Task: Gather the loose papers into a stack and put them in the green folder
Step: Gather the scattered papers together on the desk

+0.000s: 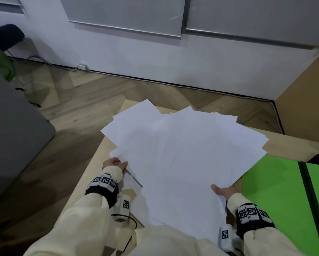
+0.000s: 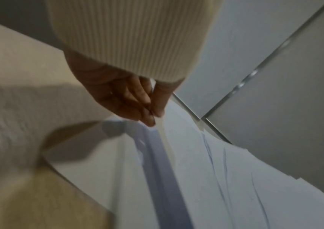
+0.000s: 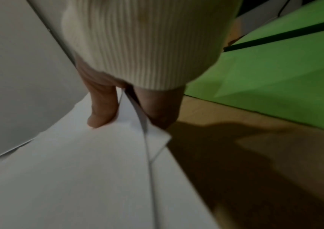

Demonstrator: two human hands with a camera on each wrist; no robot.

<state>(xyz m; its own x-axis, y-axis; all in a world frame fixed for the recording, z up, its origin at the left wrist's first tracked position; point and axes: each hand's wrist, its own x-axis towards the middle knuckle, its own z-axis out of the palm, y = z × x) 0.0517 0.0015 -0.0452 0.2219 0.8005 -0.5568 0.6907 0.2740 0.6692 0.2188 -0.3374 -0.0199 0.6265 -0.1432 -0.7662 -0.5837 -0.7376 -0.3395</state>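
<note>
A fanned, uneven bundle of white papers (image 1: 182, 156) is held up above the light wooden table (image 1: 92, 182). My left hand (image 1: 116, 163) pinches its left edge, thumb on top and fingers (image 2: 137, 105) curled beneath the papers (image 2: 215, 178). My right hand (image 1: 223, 191) grips the right edge of the papers (image 3: 78, 170), thumb (image 3: 102, 111) on top and fingers underneath. The green folder (image 1: 276, 191) lies open and flat on the table at the right, a dark spine (image 1: 308, 200) down its middle; it also shows as the green folder (image 3: 274, 74) beside my right sleeve.
The table's left edge drops to a herringbone wood floor (image 1: 72, 100). A grey sofa (image 1: 11, 126) stands at the left. A white wall with grey panels (image 1: 136, 19) is behind, and a brown cardboard panel (image 1: 306, 85) stands at the right.
</note>
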